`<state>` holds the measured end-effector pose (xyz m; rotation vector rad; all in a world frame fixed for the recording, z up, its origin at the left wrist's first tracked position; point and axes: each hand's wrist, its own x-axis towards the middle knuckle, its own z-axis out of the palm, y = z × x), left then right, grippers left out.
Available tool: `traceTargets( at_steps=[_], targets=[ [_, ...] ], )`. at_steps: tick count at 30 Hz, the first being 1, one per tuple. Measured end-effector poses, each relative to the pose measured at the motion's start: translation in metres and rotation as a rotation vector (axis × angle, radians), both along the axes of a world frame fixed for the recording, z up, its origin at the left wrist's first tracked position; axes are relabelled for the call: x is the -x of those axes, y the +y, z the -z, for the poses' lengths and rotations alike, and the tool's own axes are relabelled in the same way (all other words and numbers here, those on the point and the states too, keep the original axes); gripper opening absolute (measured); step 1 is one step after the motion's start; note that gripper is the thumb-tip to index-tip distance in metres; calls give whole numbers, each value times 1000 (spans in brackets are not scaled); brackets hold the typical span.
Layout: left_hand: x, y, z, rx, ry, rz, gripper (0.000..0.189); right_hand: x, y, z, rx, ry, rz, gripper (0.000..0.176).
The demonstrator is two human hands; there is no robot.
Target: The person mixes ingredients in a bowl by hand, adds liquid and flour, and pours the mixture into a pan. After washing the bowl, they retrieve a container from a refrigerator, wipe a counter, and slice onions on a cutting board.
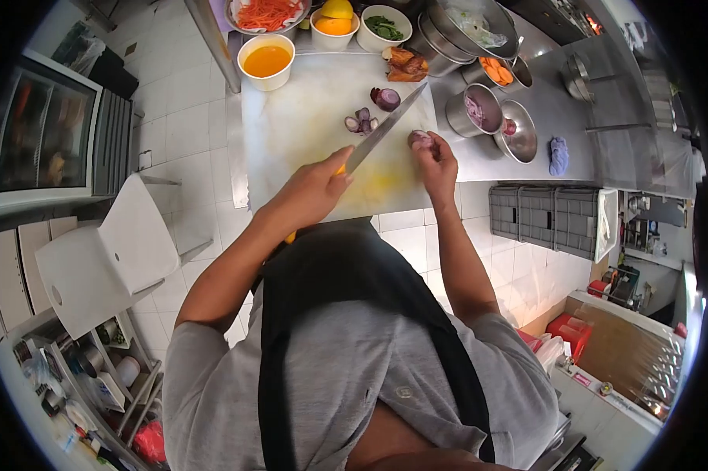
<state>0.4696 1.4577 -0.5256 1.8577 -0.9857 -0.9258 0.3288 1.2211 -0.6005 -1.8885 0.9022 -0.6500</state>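
Observation:
My left hand (314, 187) is wrapped round the orange handle of a large kitchen knife (385, 131). The blade slants up and to the right above a white cutting board (291, 133). At the board's right edge, my right hand (438, 166) grips a piece of red onion (420, 140) in its fingertips, apart from the blade. Left of the blade lie a dark purple onion half (385, 98) and several small onion pieces (360, 122). Brown, papery-looking scraps (405, 64) sit at the board's far right corner.
A white bowl of orange liquid (266, 62) stands on the board's far left corner. Behind are shredded carrot (266, 13), yellow-orange fruit (334, 25) and chopped greens (384, 28). To the right are a steel pot with sliced onion (475, 110), a steel bowl (517, 132) and a blue cloth (558, 156).

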Motion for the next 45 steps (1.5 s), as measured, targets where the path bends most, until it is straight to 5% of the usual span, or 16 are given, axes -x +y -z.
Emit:
traceTargets(
  at_steps=[3,12,28,32,34,36,39,41,43,44,45],
  targets=[
    [-1,23,-35,-90,114,60,48,0,-14,-8,-546,-281,-22,37],
    [-5,47,-56,-121,162,102,48,-12,-10,-16,-618,-329,-169,33],
    [4,-5,13,222,-34,-26,48,-34,16,-11,-1176,-596,-61,24],
    [5,-9,11,330,-105,-139,47,-54,-7,2,-317,-449,146,41],
    [2,-4,-10,275,-28,-165,47,-56,-24,22,403,-111,85,50],
    [-1,1,-32,181,38,-167,47,-51,-27,28,766,185,72,51],
    [-1,14,-50,33,68,-143,47,-28,-53,-9,364,-192,137,45],
    [-1,24,-49,-23,38,-84,47,6,-100,-38,355,-315,295,36],
    [1,33,-13,69,-76,10,49,41,-165,-49,40,-377,386,32],
    [2,33,-1,118,-136,56,50,52,-195,-43,223,-148,420,33],
    [5,23,-31,-129,47,84,50,61,-223,-29,406,82,447,33]
  ],
)
